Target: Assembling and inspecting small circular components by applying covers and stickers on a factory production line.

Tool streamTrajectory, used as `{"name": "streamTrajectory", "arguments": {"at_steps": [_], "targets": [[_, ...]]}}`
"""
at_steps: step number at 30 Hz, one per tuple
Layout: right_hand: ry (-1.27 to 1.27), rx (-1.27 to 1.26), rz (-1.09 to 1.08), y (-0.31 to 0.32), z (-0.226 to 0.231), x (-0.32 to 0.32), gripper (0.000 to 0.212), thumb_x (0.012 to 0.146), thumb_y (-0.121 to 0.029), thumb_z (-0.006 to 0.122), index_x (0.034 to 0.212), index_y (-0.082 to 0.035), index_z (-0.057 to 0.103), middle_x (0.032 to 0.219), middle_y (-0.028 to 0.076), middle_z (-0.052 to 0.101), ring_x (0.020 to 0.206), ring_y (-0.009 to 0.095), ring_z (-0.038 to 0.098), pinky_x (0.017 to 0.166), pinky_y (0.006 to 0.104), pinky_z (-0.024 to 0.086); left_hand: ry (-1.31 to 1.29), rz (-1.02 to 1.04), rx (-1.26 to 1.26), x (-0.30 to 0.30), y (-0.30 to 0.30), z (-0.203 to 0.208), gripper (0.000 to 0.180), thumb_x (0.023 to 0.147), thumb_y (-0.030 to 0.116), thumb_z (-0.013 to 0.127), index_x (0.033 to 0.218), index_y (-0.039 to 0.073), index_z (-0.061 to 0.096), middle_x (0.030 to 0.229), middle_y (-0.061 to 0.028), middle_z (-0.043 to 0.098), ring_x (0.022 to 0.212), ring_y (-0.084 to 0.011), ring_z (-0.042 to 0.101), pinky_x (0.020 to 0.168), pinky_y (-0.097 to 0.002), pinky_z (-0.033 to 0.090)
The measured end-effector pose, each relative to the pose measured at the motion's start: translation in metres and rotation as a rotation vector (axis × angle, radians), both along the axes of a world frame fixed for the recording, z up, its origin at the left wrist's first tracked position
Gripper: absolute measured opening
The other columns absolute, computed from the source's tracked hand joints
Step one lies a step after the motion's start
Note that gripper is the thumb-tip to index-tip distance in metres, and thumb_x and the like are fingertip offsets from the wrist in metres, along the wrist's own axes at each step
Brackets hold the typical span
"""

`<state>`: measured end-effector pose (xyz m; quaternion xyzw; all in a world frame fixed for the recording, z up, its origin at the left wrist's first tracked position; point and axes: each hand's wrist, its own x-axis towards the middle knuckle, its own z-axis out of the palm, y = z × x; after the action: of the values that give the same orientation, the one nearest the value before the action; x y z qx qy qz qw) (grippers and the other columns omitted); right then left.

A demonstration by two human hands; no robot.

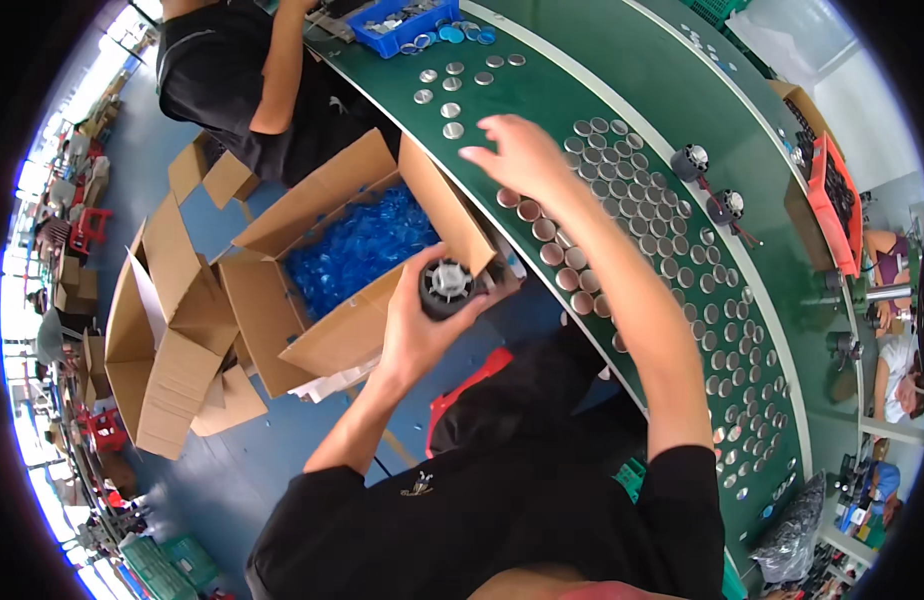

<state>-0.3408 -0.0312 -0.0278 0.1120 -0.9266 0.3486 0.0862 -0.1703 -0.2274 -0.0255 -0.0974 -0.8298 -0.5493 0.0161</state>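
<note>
My left hand [410, 322] is wrapped round a dark cylindrical motor-like part [448, 284] with a grey finned top facing up. It is in front of the near side of an open cardboard box. Over the green table [452, 165], my right hand [522, 155] reaches out with thumb and fingers apart and nothing visible in them. Just beyond its fingers lie several loose round metal caps [453, 130]. Under and beside my right forearm, rows of shallow round metal caps [637, 205] cover the table; those along the near edge look copper-toned inside [552, 253].
The cardboard box [327, 335] holds many blue plastic pieces [367, 245]. More open cartons [172, 350] lie left on the floor. A blue bin [392, 35] stands at the table's far end, near a seated co-worker [227, 75]. Two motor-like parts [724, 207] and an orange-red bin [832, 205] are to the right.
</note>
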Motion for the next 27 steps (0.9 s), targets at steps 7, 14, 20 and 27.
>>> {"name": "streamTrajectory", "arguments": {"at_steps": [7,14,20,27], "targets": [[0.217,0.172,-0.100,-0.044,-0.071,-0.032,0.033,0.078,-0.020,0.076,0.098,0.003,0.063,0.104,0.019,0.057,0.096,0.035,0.058,0.083,0.0437,0.051,-0.099,0.018,0.112,0.045,-0.018,-0.019,0.067,0.074,0.017,0.086,0.127,0.001,0.048,0.111,-0.0149,0.063,0.106,-0.0207,0.062,0.094,-0.0343,0.049],[0.203,-0.357,0.106,0.037,0.044,0.090,0.021,0.083,-0.012,0.072,0.100,-0.001,0.068,0.096,0.011,0.064,0.088,0.019,0.063,0.072,0.0303,0.050,0.097,-0.212,0.169,0.007,0.037,-0.002,0.066,0.074,0.017,0.085,0.127,0.001,0.048,0.114,-0.0139,0.061,0.107,-0.0206,0.060,0.094,-0.0343,0.048],[0.403,-0.285,-0.025,0.145,0.117,0.257,0.030,0.081,-0.007,0.073,0.110,-0.006,0.068,0.098,0.002,0.069,0.087,0.016,0.061,0.068,0.0281,0.045,0.217,-0.522,0.310,0.002,0.152,0.056,0.071,0.067,0.011,0.086,0.127,0.004,0.050,0.115,-0.0140,0.059,0.106,-0.0256,0.062,0.093,-0.0346,0.049],[0.390,-0.145,-0.223,0.182,0.114,0.357,0.040,0.076,-0.007,0.076,0.115,-0.006,0.069,0.103,0.009,0.062,0.090,0.020,0.060,0.072,0.0305,0.050,0.317,-0.884,0.299,0.057,0.234,0.057,0.075,0.061,0.008,0.083,0.128,0.006,0.050,0.106,-0.0123,0.058,0.098,-0.0274,0.061,0.086,-0.0365,0.050]]}}
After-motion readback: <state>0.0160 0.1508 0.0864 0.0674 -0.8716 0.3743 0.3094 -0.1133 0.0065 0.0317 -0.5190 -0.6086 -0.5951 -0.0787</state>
